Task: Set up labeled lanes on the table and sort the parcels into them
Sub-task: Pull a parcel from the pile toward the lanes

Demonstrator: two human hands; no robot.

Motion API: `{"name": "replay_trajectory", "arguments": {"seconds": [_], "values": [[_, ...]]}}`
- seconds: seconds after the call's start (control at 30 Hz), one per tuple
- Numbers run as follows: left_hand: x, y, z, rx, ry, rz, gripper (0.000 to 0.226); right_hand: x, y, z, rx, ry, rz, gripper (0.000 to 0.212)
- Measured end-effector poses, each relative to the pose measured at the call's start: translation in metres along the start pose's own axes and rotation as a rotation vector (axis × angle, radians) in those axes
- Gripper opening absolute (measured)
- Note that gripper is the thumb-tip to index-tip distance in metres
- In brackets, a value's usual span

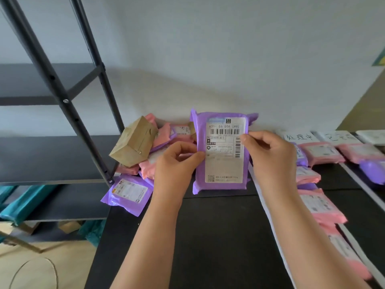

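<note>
**Sorting at the counter.** A purple parcel (221,151) is held upright between both hands, its printed label turned toward the camera. The left hand (177,161) is curled, and the parcel's left edge is pinched between its thumb and fingers. The right hand (268,151) is curled likewise, and the right edge is pinched beside the barcode. Beyond and left of the left hand lies a heap of pink and purple parcels (181,132), topped by a brown cardboard box (134,142) (tilted on a corner). Right of the right hand, pink parcels (321,155) are laid in a row below a handwritten label sheet (300,137) on the black counter (218,236).
</note>
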State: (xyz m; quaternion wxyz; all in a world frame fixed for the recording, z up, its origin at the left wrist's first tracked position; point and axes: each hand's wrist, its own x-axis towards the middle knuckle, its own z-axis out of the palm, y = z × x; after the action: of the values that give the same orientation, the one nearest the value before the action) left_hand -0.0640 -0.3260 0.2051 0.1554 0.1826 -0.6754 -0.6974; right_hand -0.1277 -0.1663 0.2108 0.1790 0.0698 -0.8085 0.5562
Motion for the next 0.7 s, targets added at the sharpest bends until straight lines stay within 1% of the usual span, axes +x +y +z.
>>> {"name": "replay_trajectory", "arguments": {"seconds": [0.27,0.4,0.57,0.7], "values": [[-0.017,0.024,0.029,-0.160,0.027,0.038,0.019,0.004,-0.008,-0.033,0.114,0.046,-0.006,0.013],[-0.022,0.027,0.033,-0.227,0.072,0.067,0.015,0.005,-0.017,-0.044,0.121,0.035,-0.029,0.011],[-0.026,0.031,0.033,-0.268,0.072,0.073,0.013,0.002,-0.024,-0.055,0.162,-0.003,-0.021,0.010],[-0.029,0.034,0.028,-0.321,0.133,0.041,0.013,-0.004,-0.027,-0.059,0.170,-0.117,-0.021,0.010]]}}
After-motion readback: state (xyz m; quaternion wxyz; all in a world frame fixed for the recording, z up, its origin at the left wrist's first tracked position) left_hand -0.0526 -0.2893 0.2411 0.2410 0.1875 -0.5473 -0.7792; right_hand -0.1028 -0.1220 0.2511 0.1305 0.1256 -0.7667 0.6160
